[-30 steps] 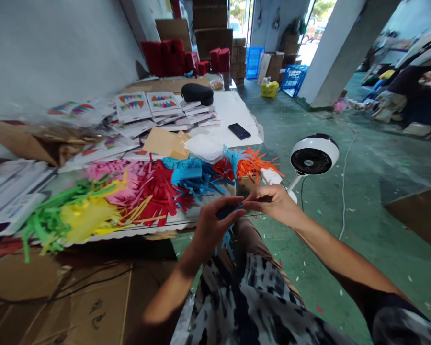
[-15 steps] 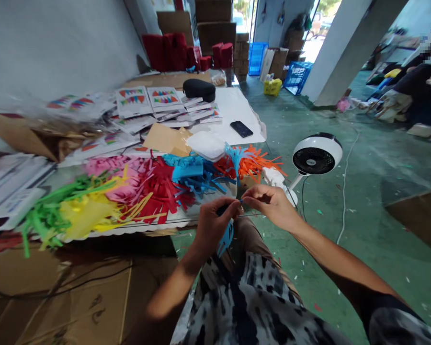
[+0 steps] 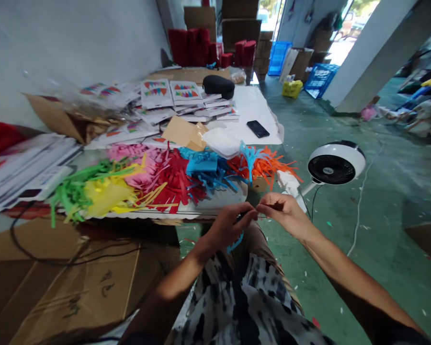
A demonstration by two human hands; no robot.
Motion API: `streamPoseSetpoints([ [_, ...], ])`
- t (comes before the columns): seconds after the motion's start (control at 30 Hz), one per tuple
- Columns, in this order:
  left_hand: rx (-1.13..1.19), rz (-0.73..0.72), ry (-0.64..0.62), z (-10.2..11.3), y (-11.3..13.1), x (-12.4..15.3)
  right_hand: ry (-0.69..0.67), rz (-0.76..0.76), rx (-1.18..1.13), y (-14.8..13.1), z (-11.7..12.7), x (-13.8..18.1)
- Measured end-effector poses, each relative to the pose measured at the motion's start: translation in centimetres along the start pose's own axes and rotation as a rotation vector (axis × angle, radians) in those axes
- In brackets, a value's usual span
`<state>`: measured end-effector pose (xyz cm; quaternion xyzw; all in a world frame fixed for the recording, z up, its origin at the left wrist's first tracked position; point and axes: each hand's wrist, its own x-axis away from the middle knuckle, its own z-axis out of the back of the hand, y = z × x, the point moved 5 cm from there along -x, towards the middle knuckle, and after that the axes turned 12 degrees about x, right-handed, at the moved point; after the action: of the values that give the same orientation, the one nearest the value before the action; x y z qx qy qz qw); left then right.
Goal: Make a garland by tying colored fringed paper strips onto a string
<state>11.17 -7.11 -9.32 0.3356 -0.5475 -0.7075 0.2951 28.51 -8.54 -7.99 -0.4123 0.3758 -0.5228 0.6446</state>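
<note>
My left hand is closed, with thumb and fingers pinched together over my lap. Blue fringed paper hangs beneath it, its upper part hidden by the fingers. My right hand is also pinched, its fingertips meeting those of my left hand; whatever lies between them is too small to make out. Fringed paper lies along the table edge beside my hands: green, yellow, pink, red, blue and orange bundles.
Packets with printed bunting, a black case and a phone lie on the table. A white fan stands to the right. Cardboard lies at lower left. Blue crates stand on the floor beyond.
The view has turned left, so the table and fan sit further right in it. Both hands stay pinched together, with the blue paper still hanging under the left one.
</note>
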Motion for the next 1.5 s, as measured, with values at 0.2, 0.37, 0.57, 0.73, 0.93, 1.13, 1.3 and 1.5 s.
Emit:
streamPoseSetpoints([
  [0.2,0.074,0.037,0.042,1.5,-1.3,0.8,0.171,-0.017,0.049,-0.3,0.2,-0.5],
  [0.37,0.076,0.021,0.099,2.9,-2.7,0.2,0.049,0.011,0.088,0.3,-1.6,-2.6],
  [0.57,-0.368,-0.106,0.483,15.1,-2.3,-2.1,0.704,0.276,0.368,-2.6,4.1,-6.0],
  [0.73,-0.918,0.025,0.47,24.7,-4.1,-5.2,0.705,0.572,0.944,-2.2,3.4,-8.1],
  [0.93,-0.971,0.128,0.297,28.4,-8.6,-6.8,0.271,0.467,1.327,3.0,-1.2,-9.9],
  [1.13,-0.736,-0.049,0.386,29.7,-8.4,-5.8,0.118,0.383,1.515,-0.2,-4.2,-11.3],
  [1.3,-0.691,-0.278,0.346,30.0,-7.1,-4.8,-0.102,0.177,1.727,-0.1,-6.5,-12.3],
  [1.5,-0.715,-0.411,0.262,29.4,-6.3,-4.2,0.017,0.323,1.709,-1.1,-6.9,-11.2],
])
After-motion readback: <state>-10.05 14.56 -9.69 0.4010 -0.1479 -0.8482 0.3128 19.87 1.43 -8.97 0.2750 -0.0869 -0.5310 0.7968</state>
